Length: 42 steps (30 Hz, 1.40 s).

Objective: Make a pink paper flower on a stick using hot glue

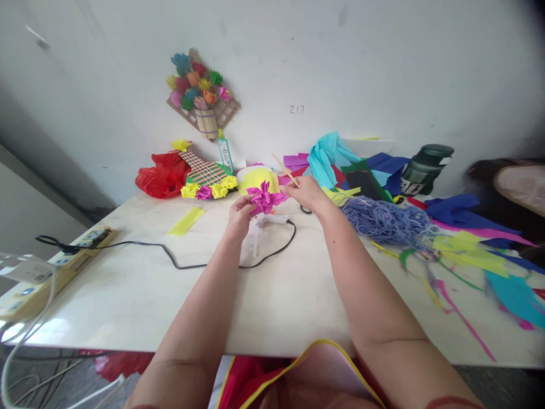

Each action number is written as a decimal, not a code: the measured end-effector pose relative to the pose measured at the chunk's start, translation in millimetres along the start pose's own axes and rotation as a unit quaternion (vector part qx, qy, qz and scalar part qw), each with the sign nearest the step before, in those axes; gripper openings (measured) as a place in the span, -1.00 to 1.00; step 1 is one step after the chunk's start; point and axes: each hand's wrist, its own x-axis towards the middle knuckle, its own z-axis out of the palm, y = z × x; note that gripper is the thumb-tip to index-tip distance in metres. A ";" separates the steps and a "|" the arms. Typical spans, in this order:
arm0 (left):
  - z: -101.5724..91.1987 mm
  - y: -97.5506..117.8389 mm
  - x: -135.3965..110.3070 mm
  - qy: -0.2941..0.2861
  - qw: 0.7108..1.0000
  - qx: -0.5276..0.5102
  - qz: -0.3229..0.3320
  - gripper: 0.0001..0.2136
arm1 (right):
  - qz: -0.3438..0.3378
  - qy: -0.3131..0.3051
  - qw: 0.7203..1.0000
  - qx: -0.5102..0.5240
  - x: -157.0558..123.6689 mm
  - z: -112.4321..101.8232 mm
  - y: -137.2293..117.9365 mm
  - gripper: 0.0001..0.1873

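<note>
The left hand (pixel 240 216) is pinching a pink paper flower (pixel 264 199) between the thumb and the fingers, and the flower is hanging in the air over the far half of the surface (pixel 289 295). The fingers of the right hand (pixel 307 193) are pressing together on a thin stick (pixel 281 165), just beside the flower; whether they are also touching a petal, I cannot tell. The petals are already spreading outward, so the shaping is seeming mostly done, in my judgement; some small correcting is perhaps remaining, and the flower is not yet sitting on anything. Below it the glue gun (pixel 275 219) is lying, its cord (pixel 191 267) running toward the power strip (pixel 87 258). On the guitar-shaped craft (pixel 206 166), yellow and pink flowers (pixel 219 191) are already standing along the lower edge
</note>
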 end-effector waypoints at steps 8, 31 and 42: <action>6.3 -1.3 -2.7 0.006 1.000 -0.003 -0.023 -0.76 | 0.029 -0.023 0.989 0.141 1.8 23.6 8.8 -0.83; -3.5 -2.9 5.3 0.071 0.997 -0.005 -0.037 -0.63 | 0.033 -0.088 0.947 0.307 2.6 22.6 21.0 -0.79; -4.9 -3.7 0.7 0.060 0.997 -0.004 -0.038 -0.56 | 0.046 -0.156 0.927 0.338 4.1 22.5 26.6 -0.84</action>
